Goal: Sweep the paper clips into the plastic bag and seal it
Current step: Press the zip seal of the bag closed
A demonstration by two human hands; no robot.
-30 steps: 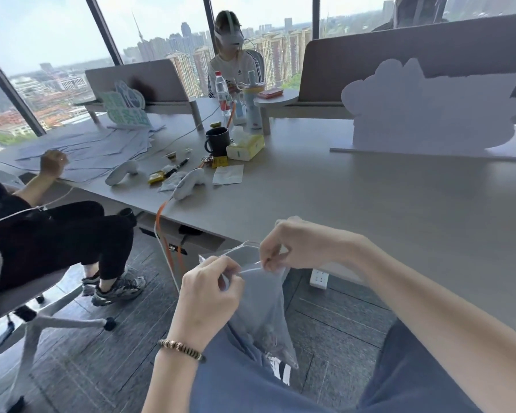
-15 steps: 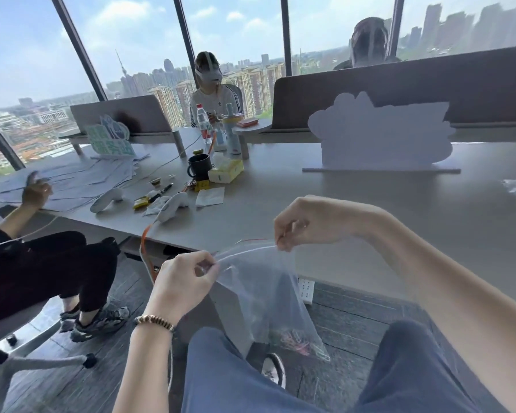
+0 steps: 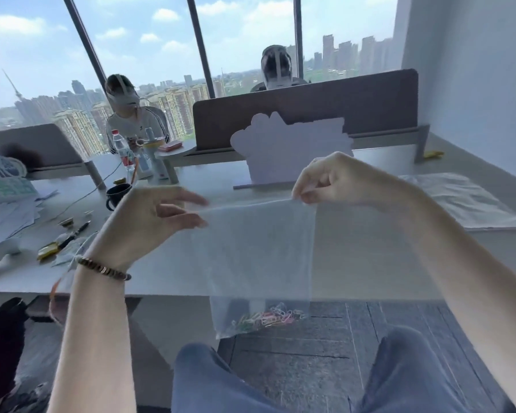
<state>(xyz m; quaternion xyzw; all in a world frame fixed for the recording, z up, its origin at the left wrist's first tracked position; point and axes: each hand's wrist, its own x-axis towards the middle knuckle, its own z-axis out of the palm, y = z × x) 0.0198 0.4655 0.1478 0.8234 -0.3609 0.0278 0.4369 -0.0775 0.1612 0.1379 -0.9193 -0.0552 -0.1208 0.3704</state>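
A clear plastic bag (image 3: 259, 251) hangs upright in front of me, above my knees and level with the table edge. Its top edge is stretched flat and straight between my hands. Several coloured paper clips (image 3: 268, 318) lie heaped in the bag's bottom. My left hand (image 3: 155, 225), with a bead bracelet on the wrist, pinches the top left corner between thumb and fingers. My right hand (image 3: 334, 181) pinches the top right corner. I cannot tell whether the zip strip is pressed closed along its whole length.
The grey table (image 3: 370, 263) lies behind the bag. On it stand a black mug (image 3: 116, 193), a white cut-out board (image 3: 289, 150), a pile of clear sheets (image 3: 465, 201) at right, and papers, a pen and small items at left. Two people sit across the table.
Both hands have lifted the bag from my lap to table height and moved apart along its top edge, pulling it flat. The clips stay at the bottom.
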